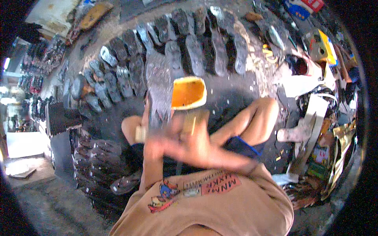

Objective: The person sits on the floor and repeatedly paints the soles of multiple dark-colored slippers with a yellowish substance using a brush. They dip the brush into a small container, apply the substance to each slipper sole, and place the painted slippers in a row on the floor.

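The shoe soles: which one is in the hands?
The grey sole held upright at the centre, beside the orange tub. All the other soles lie flat in rows on the ground.

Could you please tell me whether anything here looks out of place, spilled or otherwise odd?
Nothing looks broken. The shoe soles lie in tidy rows on the ground, but the right side is a jumble of scraps and packaging. The hands are motion-blurred around a grey sole beside an orange glue tub, so their hold is unclear.

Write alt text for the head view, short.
Seen from above, a seated person's blurred left hand holds a grey shoe sole upright while the right hand moves beside it, near an orange-filled container. Rows of grey soles cover the floor ahead.
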Action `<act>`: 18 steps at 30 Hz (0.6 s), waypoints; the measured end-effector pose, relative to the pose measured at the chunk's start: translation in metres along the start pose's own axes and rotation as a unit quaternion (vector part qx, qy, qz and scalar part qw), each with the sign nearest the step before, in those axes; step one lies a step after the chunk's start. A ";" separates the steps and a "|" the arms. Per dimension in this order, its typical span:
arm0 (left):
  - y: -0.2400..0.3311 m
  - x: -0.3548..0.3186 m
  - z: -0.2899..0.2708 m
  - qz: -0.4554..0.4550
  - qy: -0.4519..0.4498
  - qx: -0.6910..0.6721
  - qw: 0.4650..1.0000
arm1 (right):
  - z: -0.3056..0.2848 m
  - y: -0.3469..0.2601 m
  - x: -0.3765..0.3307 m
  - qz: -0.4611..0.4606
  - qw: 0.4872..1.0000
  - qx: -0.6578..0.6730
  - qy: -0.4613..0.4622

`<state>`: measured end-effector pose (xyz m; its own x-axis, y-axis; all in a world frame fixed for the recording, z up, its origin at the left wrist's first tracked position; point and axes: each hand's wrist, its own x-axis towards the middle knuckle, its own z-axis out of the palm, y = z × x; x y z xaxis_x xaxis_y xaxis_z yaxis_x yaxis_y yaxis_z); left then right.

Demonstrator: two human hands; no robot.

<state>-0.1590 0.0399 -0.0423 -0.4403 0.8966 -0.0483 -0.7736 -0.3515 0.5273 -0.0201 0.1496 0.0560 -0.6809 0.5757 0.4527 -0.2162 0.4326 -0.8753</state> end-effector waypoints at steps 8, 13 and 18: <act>0.003 0.016 0.006 0.015 0.133 -0.010 0.991 | -0.015 0.025 -0.011 0.048 0.999 -0.012 0.014; -0.019 0.016 0.020 0.140 0.205 0.497 0.831 | -0.018 0.051 -0.006 0.053 0.998 0.016 0.034; -0.013 0.019 0.040 0.072 0.116 0.068 0.988 | -0.044 0.057 0.035 0.032 0.983 -0.163 0.072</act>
<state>-0.1391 0.0718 -0.0159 -0.6462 0.7483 -0.1496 -0.6338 -0.4172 0.6513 -0.0260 0.2253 0.0294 -0.5747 0.6913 0.4379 0.0759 0.5778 -0.8126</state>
